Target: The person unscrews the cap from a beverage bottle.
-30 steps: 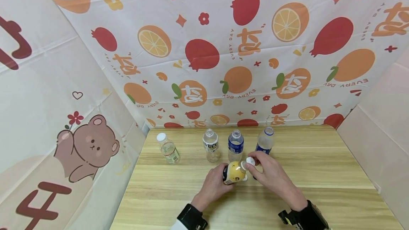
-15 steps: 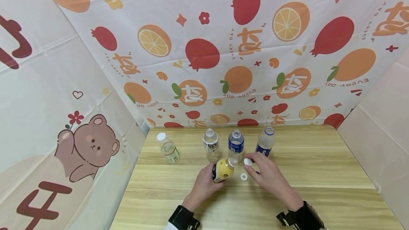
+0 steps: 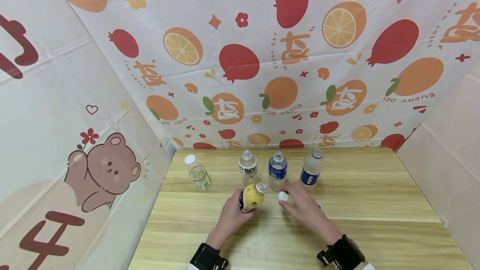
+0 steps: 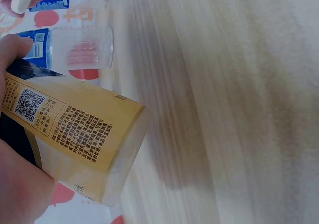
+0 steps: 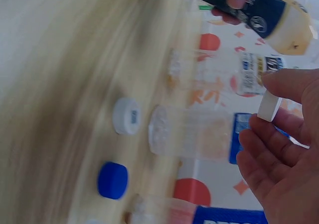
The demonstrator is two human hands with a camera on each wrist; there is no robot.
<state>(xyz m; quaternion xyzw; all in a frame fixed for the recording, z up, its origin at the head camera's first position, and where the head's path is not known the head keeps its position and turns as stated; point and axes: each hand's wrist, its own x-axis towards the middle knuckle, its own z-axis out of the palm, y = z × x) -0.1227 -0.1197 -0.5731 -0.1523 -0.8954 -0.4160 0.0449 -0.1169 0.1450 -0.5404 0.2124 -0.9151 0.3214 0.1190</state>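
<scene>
My left hand (image 3: 230, 216) grips a bottle with a yellow and dark label (image 3: 252, 197), held tilted above the table with its mouth uncapped. In the left wrist view the bottle's lower end shows small print and a QR code. A white cap (image 3: 283, 196) is pinched between the thumb and fingers of my right hand (image 3: 305, 208), just right of that bottle and apart from it. Below this hand, in the right wrist view, another white cap (image 5: 126, 116) and a blue cap (image 5: 112, 180) lie on the table.
Three uncapped clear bottles stand behind the hands: one with a white label (image 3: 248, 169), one with a blue label (image 3: 277, 173) and a Pepsi bottle (image 3: 311, 169). At the left stands a white-capped bottle (image 3: 198, 174). A fruit-print cloth (image 3: 240, 107) hangs behind the wooden table (image 3: 375, 191).
One second ago the white cap was at the bottle's mouth; now they are apart. My left hand has moved left with the bottle, and my right hand has shifted left and lower with the cap.
</scene>
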